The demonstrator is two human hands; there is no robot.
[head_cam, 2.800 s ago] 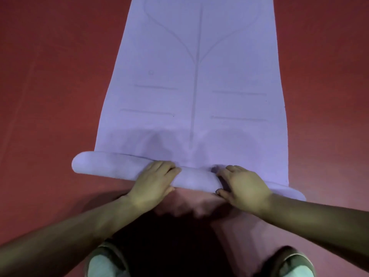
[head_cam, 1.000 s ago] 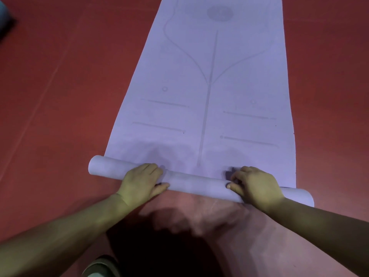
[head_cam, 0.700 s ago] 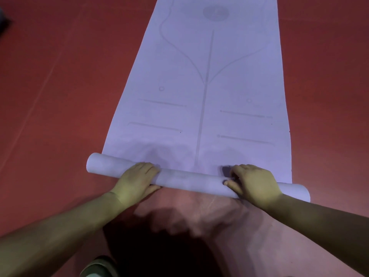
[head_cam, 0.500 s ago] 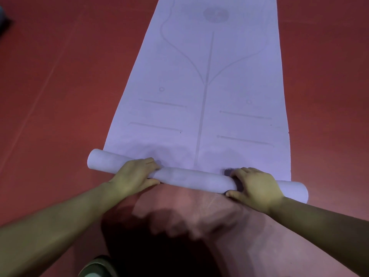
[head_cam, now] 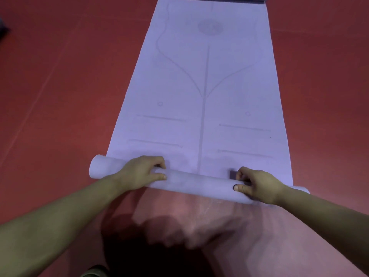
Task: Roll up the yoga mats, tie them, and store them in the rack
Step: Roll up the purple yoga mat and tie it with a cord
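Head view, looking down along my forearms: my left grip [head_cam: 139, 172] closes round the roll [head_cam: 195, 182] of the lilac yoga mat [head_cam: 209, 86], with the fingers curled over the top and far side and the thumb lying along the near face. My right grip [head_cam: 257, 186] holds the same roll further to the right of the frame, fingers hooked over the far side and thumb pressed on the near face.

This roll lies across the lower middle of the frame on the red floor [head_cam: 60, 96], slanted so that its left end sits higher in the frame than its right. The open left end sticks out past my left grip, and the right end shows just beyond my right wrist.

From the roll, the rest of the mat runs flat up to the top edge. It carries a faint centre line, two curving branches, short bars on either side, small circles and a round emblem [head_cam: 210, 27] near the top.

My shadow falls on the floor below the roll. A shoe tip [head_cam: 93, 272] shows at the bottom edge, and something dark [head_cam: 2, 27] that I cannot make out sits at the upper left edge.
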